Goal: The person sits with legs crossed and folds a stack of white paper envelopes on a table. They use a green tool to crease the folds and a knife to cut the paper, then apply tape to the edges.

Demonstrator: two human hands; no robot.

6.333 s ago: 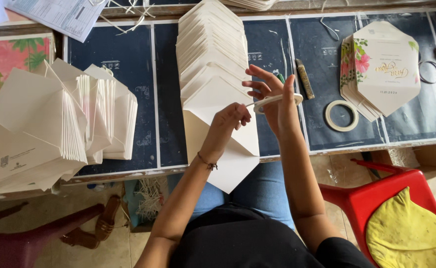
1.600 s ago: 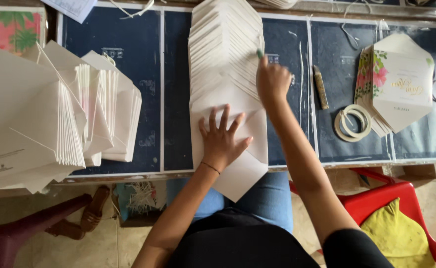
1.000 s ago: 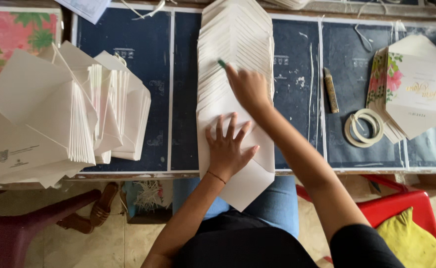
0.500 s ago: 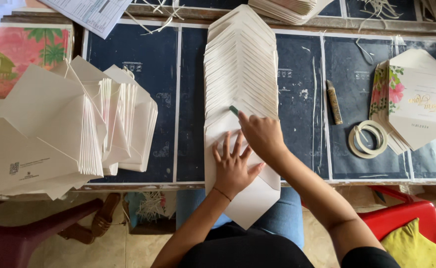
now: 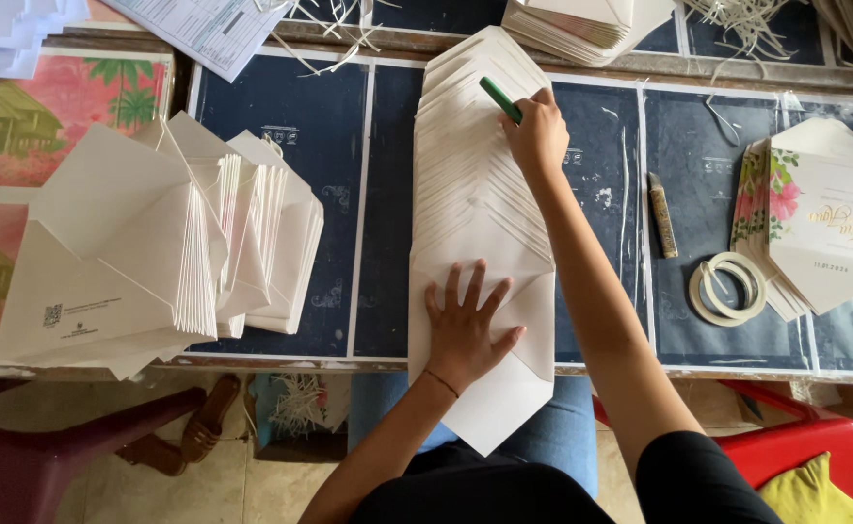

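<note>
The fingers of the left hand (image 5: 467, 328) were spread wide and laid flat on the nearest envelope of the long fanned row of envelopes (image 5: 480, 204), apparently to pin the row so it would not slide along the table (image 5: 329, 146). That near envelope lay with its pointed flap open and hanging over the table's front edge, above the person's lap. The right hand (image 5: 538, 134) had its fingers curled together around a green stick (image 5: 500, 99), held slanted with its tip towards the far end of the row, where each overlapping flap left only a narrow strip bare; the overlap seemed set so that one pass could reach every flap edge.

To the left stood a loose stack of folded envelopes (image 5: 155, 243), flaps up and leaning on one another. On the right, well apart from the row, lay a brown pen (image 5: 662, 214), two rolls of tape (image 5: 727, 288) touching each other, and beside them a pile of flowered cards (image 5: 819, 228), all within the right arm's reach.
</note>
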